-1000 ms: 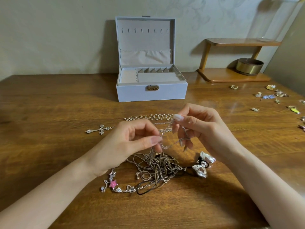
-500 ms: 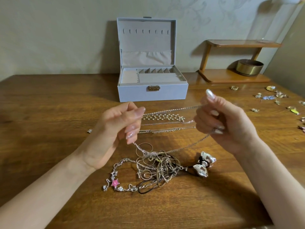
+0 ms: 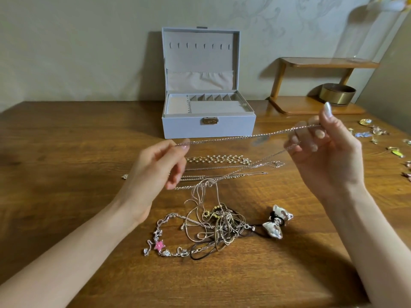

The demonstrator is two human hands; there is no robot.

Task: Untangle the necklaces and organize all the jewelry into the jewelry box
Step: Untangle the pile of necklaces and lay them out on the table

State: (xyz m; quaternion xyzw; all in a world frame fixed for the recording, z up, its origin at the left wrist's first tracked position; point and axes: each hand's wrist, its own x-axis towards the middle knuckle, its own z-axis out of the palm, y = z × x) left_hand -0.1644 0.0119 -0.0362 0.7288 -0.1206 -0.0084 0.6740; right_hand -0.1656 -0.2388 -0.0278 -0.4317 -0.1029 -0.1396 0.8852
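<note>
Hands wider apart than before, left grip (image 3: 155, 165) and right grip (image 3: 322, 150) pinching sparkly chain (image 3: 244, 137) taut

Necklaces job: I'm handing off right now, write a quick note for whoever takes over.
Left hand: pinching one end of a sparkly chain, held above the table.
Right hand: pinching the other end, chain stretched taut between the hands; a thinner strand trails from it down toward the tangle.
Jewelry box: open at the back, compartments look empty.
Done: several necklaces laid out straight in front of the box.
Left: free the held chain, undo the tangle with the pink star piece and silver bow, then box everything, including the small pieces at far right.
</note>
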